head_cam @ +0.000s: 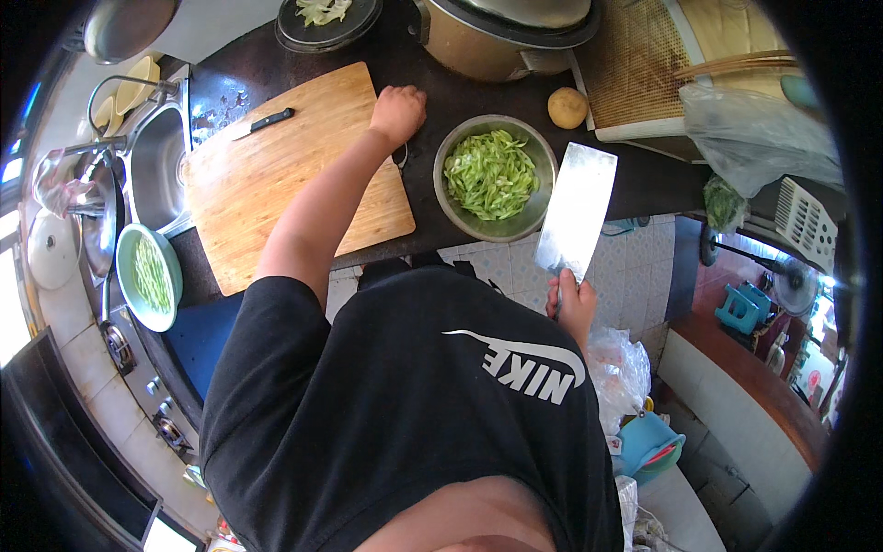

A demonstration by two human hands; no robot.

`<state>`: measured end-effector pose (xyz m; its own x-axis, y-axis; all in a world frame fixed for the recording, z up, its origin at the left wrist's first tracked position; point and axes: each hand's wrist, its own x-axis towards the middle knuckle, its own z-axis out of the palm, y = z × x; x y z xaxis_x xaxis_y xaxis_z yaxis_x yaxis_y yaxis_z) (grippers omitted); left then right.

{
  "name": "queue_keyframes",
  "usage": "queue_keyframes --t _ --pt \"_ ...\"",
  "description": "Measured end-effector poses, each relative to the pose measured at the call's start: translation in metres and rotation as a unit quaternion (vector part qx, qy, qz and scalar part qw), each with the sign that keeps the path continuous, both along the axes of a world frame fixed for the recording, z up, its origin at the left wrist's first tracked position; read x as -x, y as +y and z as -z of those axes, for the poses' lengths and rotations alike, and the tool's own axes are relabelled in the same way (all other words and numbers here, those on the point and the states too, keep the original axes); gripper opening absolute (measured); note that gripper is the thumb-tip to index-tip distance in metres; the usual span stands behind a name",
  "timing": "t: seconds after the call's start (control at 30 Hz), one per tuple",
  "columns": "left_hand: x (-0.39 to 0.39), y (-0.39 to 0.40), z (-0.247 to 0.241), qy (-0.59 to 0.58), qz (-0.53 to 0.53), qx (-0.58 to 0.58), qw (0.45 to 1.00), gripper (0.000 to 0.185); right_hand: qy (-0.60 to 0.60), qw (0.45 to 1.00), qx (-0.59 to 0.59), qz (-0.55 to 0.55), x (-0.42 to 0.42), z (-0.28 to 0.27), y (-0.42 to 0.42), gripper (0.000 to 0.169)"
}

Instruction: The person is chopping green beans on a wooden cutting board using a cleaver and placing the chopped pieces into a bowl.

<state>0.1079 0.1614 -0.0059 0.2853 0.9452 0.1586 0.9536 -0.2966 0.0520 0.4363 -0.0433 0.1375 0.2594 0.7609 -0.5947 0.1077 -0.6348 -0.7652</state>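
My right hand (pixel 574 303) grips the handle of a cleaver (pixel 578 207). Its broad blade points away from me, beside the counter's front edge. Left of the blade, a steel bowl (pixel 493 178) holds sliced green vegetable pieces (pixel 490 172). My left hand (pixel 399 114) is curled at the right edge of a wooden cutting board (pixel 303 179), against the dark counter; its palm side is hidden, so I cannot tell whether it holds anything. A small black-handled knife (pixel 270 120) lies on the board's far left part. My left forearm crosses over the board.
A steel sink (pixel 157 179) and a pale green bowl of cut vegetables (pixel 146 276) are on the left. Beyond the bowl stand a large cooker (pixel 483 52) and a round tan item (pixel 568 108). A plastic bag (pixel 752 138) hangs over the right side. A black lid-like plate (pixel 328 27) carries pale peelings.
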Motion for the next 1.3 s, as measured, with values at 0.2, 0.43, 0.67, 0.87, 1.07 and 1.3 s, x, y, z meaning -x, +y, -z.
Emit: queue_keyframes --t 0.2,0.43,0.67,0.87,1.07,1.3 --pt "0.080 -0.068 -0.067 -0.381 -0.178 -0.053 0.906 0.009 0.028 0.999 -0.003 -0.018 0.012 0.006 0.004 0.030" --pt "0.314 -0.283 -0.065 -0.142 -0.529 -0.158 0.821 0.018 0.030 0.994 -0.023 -0.105 0.052 0.011 0.013 0.030" --pt "0.443 -0.420 -0.025 -0.060 -0.627 -0.065 0.774 0.023 -0.009 0.974 -0.053 -0.219 0.136 0.002 -0.006 0.030" --pt "0.475 -0.433 -0.021 -0.109 -0.619 0.004 0.778 0.016 0.001 0.956 -0.039 -0.291 0.247 -0.007 -0.037 0.030" --pt "0.475 -0.394 -0.067 -0.121 -0.521 -0.007 0.845 0.019 -0.005 0.952 -0.078 -0.296 0.314 -0.014 -0.063 0.028" --pt "0.487 -0.403 -0.097 -0.111 -0.482 -0.099 0.863 0.016 -0.047 0.973 -0.152 -0.168 0.278 -0.030 -0.069 0.032"
